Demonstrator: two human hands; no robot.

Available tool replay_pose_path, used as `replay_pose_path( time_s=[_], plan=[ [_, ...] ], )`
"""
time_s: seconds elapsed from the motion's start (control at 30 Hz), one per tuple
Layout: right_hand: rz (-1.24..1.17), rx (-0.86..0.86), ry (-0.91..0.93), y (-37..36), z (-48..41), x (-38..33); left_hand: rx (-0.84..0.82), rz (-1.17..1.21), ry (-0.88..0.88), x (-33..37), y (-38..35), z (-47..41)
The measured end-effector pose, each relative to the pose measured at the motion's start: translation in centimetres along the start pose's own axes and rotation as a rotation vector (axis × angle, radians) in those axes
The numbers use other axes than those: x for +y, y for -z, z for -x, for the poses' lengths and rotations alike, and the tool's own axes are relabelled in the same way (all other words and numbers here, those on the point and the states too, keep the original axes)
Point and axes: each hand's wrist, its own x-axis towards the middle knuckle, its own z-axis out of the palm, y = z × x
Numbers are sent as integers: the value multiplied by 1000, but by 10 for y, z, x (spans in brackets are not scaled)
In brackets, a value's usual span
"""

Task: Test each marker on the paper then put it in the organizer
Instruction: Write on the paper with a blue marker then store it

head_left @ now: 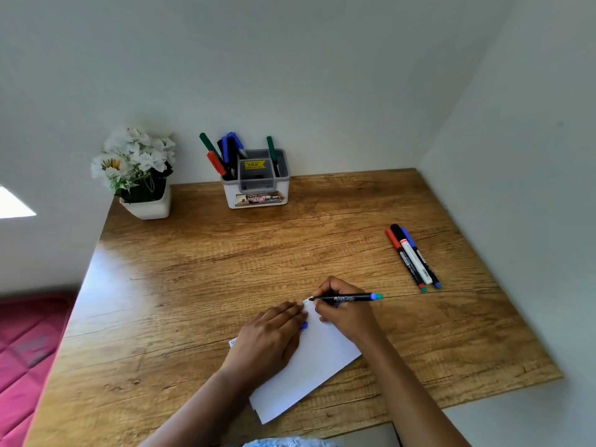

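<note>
Two hands are at 6 o'clock on the wooden surface (193, 269), both over the white paper (309, 372), which lies slanted with its near corner close to the front edge. The left hand (274, 330) rests flat on the paper with straight fingers. A small blue piece (304, 324) shows at its fingertips, and I cannot tell if it is held. The right hand (342, 309) has its grip closed around a black marker (346, 298), whose tip touches the far corner of the paper. A wide stretch of wood separates the hands from the far edge. At 12 o'clock the organizer (256, 185) stands against the wall (322, 91), with several markers upright inside. At 10 o'clock a flower pot (148, 204) stands in the corner. At 2 o'clock three markers (412, 256) lie together, near the right edge. Beyond the left edge, at 9 o'clock, a pink quilt (25, 350) lies lower down.
</note>
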Motion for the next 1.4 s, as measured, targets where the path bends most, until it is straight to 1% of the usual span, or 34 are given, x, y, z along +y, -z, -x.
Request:
replay_pose_path(
  time_s=[0.27,0.63,0.87,1.03,1.23,1.4],
  plan=[
    [-21,-5,-10,-1,-3,6,-39,11,26,0,0,-2],
    [7,31,4,-3,-4,9,-29,28,32,0,1,-1],
    [-8,-1,-11,-2,-4,8,-16,27,36,1,2,-1],
    [-34,58,-6,-3,-2,9,-7,28,25,1,2,-2],
    [-6,34,2,-3,-3,9,-9,29,24,0,2,-2],
    [6,57,-3,-5,-3,11,0,27,19,0,1,-1]
  ],
)
